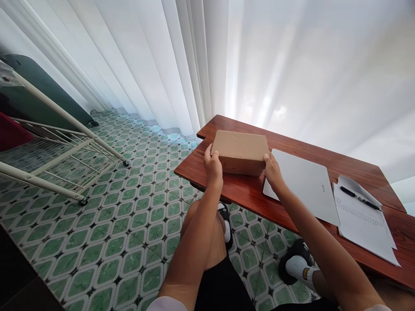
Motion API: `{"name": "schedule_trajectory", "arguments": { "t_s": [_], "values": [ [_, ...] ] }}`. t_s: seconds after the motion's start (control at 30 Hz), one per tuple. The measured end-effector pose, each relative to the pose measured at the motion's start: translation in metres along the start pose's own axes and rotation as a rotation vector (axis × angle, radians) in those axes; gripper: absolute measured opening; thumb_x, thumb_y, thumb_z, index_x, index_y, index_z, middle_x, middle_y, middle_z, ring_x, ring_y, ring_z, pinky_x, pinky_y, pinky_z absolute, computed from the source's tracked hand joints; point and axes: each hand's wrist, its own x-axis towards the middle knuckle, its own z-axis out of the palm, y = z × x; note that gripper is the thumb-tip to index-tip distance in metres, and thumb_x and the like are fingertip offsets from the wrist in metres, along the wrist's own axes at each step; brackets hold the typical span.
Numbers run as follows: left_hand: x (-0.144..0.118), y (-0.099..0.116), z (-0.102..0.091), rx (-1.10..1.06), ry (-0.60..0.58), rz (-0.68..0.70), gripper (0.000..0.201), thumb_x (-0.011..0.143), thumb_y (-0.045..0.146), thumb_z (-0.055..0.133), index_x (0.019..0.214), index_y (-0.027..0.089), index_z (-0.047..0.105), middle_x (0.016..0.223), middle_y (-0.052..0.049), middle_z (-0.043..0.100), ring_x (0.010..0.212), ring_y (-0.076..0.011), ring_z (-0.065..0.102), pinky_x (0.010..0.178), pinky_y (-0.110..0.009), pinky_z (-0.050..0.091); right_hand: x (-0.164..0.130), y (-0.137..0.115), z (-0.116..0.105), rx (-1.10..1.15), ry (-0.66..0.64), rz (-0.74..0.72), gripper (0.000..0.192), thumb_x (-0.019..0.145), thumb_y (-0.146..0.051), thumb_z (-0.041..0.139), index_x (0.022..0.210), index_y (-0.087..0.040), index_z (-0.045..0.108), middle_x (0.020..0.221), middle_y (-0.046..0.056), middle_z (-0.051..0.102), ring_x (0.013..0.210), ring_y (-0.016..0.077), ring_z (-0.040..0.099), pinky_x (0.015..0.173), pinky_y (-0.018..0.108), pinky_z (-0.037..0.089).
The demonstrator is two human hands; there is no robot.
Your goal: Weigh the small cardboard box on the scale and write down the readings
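Note:
A plain brown cardboard box (240, 151) rests on the left end of a reddish wooden table (246, 194). My left hand (213, 166) grips the box's left end, thumb on its top edge. My right hand (272, 172) holds the box's right end. Both forearms reach forward from the bottom of the view. The box stands next to a closed white laptop (304, 183), touching or nearly touching its left edge.
Sheets of paper (365, 222) with a black pen (359, 198) lie right of the laptop. White curtains (207, 60) hang behind the table. A white metal rack (61, 138) stands on the green tiled floor (129, 224) at left. My knees and slippered feet show under the table.

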Motion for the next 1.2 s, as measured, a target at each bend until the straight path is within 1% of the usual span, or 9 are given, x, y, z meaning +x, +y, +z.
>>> {"name": "schedule_trajectory", "arguments": {
  "t_s": [0.13, 0.27, 0.4, 0.57, 0.63, 0.73, 0.87, 1.0, 1.2],
  "values": [
    [-0.001, 0.001, 0.001, -0.018, 0.003, 0.009, 0.041, 0.091, 0.018, 0.050, 0.130, 0.020, 0.063, 0.144, -0.008, 0.059, 0.134, -0.0270, 0.054, 0.109, -0.036, 0.046, 0.000, 0.002, 0.000, 0.025, -0.007, -0.023, 0.049, 0.098, -0.050, 0.038, 0.135, -0.027, 0.061, 0.145, 0.006, 0.059, 0.136, 0.0301, 0.050, 0.119, 0.051, 0.036],
    [-0.003, 0.002, 0.002, -0.030, -0.006, 0.041, 0.042, 0.091, 0.017, 0.050, 0.130, 0.019, 0.064, 0.142, -0.007, 0.061, 0.133, -0.0254, 0.055, 0.109, -0.033, 0.046, 0.001, 0.004, -0.002, 0.036, -0.016, -0.053, 0.051, 0.098, -0.050, 0.038, 0.138, -0.027, 0.059, 0.147, 0.006, 0.058, 0.139, 0.0299, 0.048, 0.121, 0.052, 0.033],
    [-0.005, 0.002, 0.004, -0.034, -0.003, 0.054, 0.043, 0.092, 0.017, 0.049, 0.133, 0.018, 0.062, 0.144, -0.008, 0.060, 0.134, -0.0241, 0.054, 0.109, -0.032, 0.046, 0.001, 0.004, -0.004, 0.031, -0.013, -0.068, 0.052, 0.098, -0.049, 0.037, 0.140, -0.026, 0.058, 0.151, 0.007, 0.055, 0.141, 0.0285, 0.046, 0.122, 0.051, 0.032],
    [-0.007, -0.001, 0.005, -0.029, 0.004, 0.095, 0.042, 0.093, 0.019, 0.049, 0.133, 0.020, 0.062, 0.147, -0.007, 0.058, 0.136, -0.0229, 0.052, 0.110, -0.030, 0.045, 0.001, 0.004, -0.006, 0.048, -0.017, -0.099, 0.052, 0.100, -0.051, 0.037, 0.141, -0.027, 0.057, 0.151, 0.005, 0.055, 0.143, 0.0271, 0.044, 0.124, 0.049, 0.030],
    [-0.008, -0.002, 0.006, -0.027, 0.002, 0.115, 0.043, 0.094, 0.020, 0.049, 0.135, 0.019, 0.060, 0.149, -0.007, 0.056, 0.137, -0.0226, 0.052, 0.111, -0.030, 0.044, 0.001, 0.003, -0.007, 0.045, -0.021, -0.104, 0.052, 0.101, -0.051, 0.036, 0.142, -0.027, 0.057, 0.152, 0.005, 0.054, 0.143, 0.0273, 0.045, 0.123, 0.049, 0.031],
    [-0.010, -0.002, 0.007, -0.035, -0.018, 0.134, 0.044, 0.096, 0.022, 0.048, 0.139, 0.018, 0.058, 0.150, -0.009, 0.054, 0.137, -0.0224, 0.052, 0.112, -0.031, 0.043, 0.001, 0.002, -0.010, 0.044, -0.013, -0.109, 0.051, 0.102, -0.051, 0.036, 0.141, -0.026, 0.057, 0.151, 0.006, 0.055, 0.140, 0.0277, 0.048, 0.121, 0.049, 0.034],
    [-0.014, -0.001, 0.008, -0.029, -0.053, 0.178, 0.044, 0.098, 0.025, 0.047, 0.140, 0.020, 0.057, 0.151, -0.008, 0.053, 0.138, -0.0225, 0.050, 0.113, -0.033, 0.043, 0.000, 0.002, -0.015, 0.042, -0.007, -0.125, 0.053, 0.103, -0.054, 0.037, 0.145, -0.028, 0.054, 0.152, 0.005, 0.054, 0.143, 0.0276, 0.045, 0.123, 0.049, 0.033],
    [-0.018, -0.003, 0.011, 0.000, -0.105, 0.265, 0.044, 0.100, 0.030, 0.046, 0.142, 0.022, 0.056, 0.155, -0.007, 0.049, 0.141, -0.0226, 0.047, 0.116, -0.035, 0.041, -0.002, 0.003, -0.024, 0.047, 0.011, -0.154, 0.057, 0.103, -0.060, 0.036, 0.149, -0.030, 0.051, 0.154, 0.004, 0.052, 0.146, 0.0281, 0.041, 0.125, 0.049, 0.031],
    [-0.020, -0.010, 0.017, 0.029, -0.181, 0.392, 0.046, 0.102, 0.037, 0.048, 0.144, 0.020, 0.055, 0.158, -0.008, 0.046, 0.146, -0.0229, 0.042, 0.121, -0.037, 0.034, -0.002, 0.005, -0.041, 0.093, 0.037, -0.186, 0.057, 0.103, -0.061, 0.039, 0.150, -0.032, 0.050, 0.157, 0.002, 0.049, 0.146, 0.0281, 0.042, 0.125, 0.051, 0.032]
  ]
}}
